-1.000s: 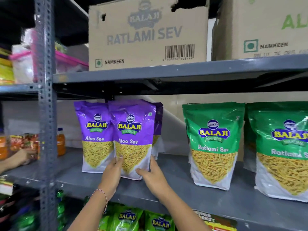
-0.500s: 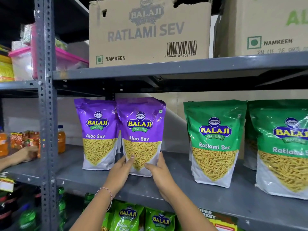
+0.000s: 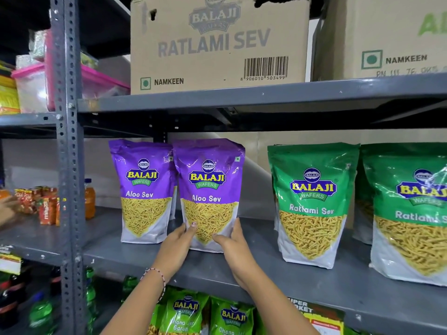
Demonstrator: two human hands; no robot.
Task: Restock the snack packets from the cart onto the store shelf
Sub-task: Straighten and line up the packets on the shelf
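Note:
A purple Aloo Sev packet (image 3: 209, 187) stands upright on the grey middle shelf (image 3: 266, 269). My left hand (image 3: 177, 245) grips its lower left corner and my right hand (image 3: 233, 245) grips its lower right corner. A second purple Aloo Sev packet (image 3: 142, 189) stands just to its left, their edges overlapping. Two green Ratlami Sev packets (image 3: 312, 204) (image 3: 411, 213) stand further right on the same shelf. The cart is out of view.
Cardboard Ratlami Sev boxes (image 3: 217, 42) sit on the shelf above. A perforated grey upright (image 3: 69, 165) divides the bays. Left bay holds small juice cartons (image 3: 46, 204), an orange bottle (image 3: 89, 199) and another person's hand (image 3: 8, 209). Green packets (image 3: 186, 313) fill the shelf below.
Both hands have slid the held purple packet to the right and set it more upright beside the other purple packet. The view has shifted slightly.

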